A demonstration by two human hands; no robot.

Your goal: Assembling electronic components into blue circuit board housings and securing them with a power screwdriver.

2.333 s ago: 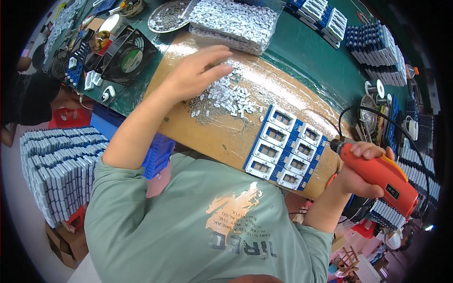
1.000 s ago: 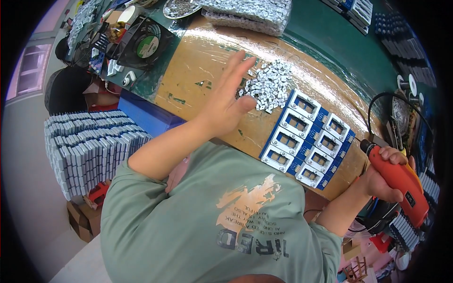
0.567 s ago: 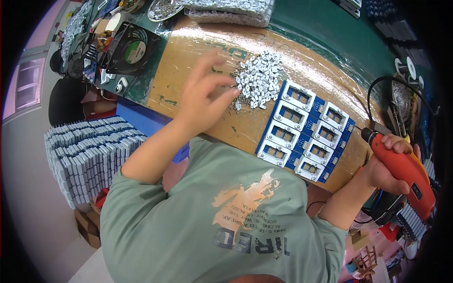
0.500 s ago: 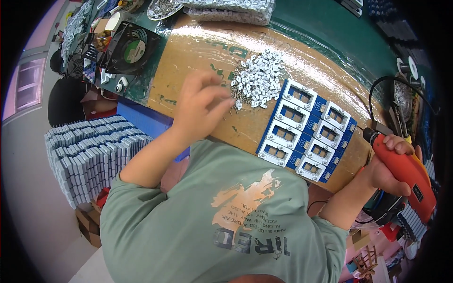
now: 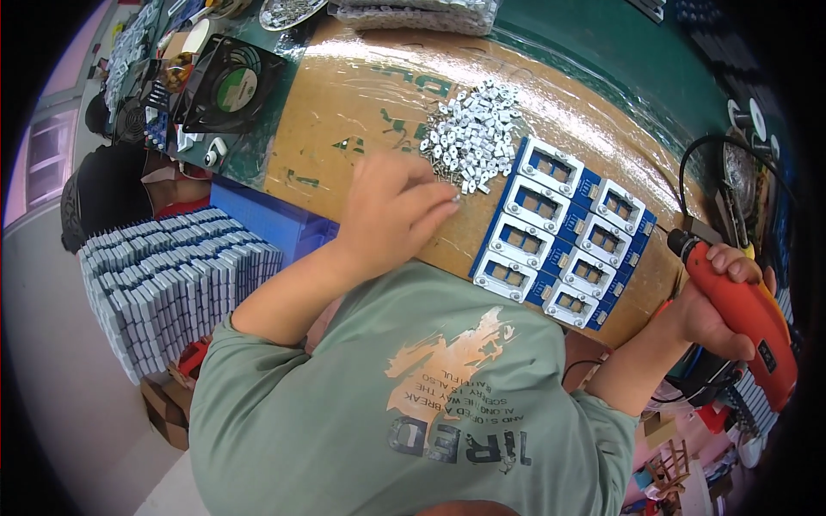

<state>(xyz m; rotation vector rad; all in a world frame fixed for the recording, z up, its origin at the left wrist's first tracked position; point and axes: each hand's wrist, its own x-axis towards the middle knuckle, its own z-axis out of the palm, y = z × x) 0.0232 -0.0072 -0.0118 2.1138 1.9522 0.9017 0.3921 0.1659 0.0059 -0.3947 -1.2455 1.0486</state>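
Observation:
My left hand [image 5: 391, 211] is over the board with thumb and fingers pinched together; a tiny pale speck shows at the fingertips, too small to name. Just beyond those fingertips lies a heap of small white plastic pieces [image 5: 477, 129], with loose screws [image 5: 443, 162] along its near left edge. Wrapped in my right hand [image 5: 718, 301] is a red electric screwdriver [image 5: 761, 335], its bit pointing toward the blue circuit board panel [image 5: 575, 225]. White rectangular frames [image 5: 536, 205] sit on that panel in two rows, with screw heads visible at their ends.
A brown board [image 5: 318, 112] covers the green table [image 5: 585, 43]. A black fan [image 5: 231, 86] stands at the far left, near a tray of metal parts [image 5: 291, 10] and a bag of white pieces [image 5: 413, 17]. Stacked panels [image 5: 172, 284] rise at left; another person [image 5: 116, 189] is beyond them.
My left hand has moved right and slightly nearer to me, its fingertips now closer to the panel. The right hand and screwdriver have barely shifted.

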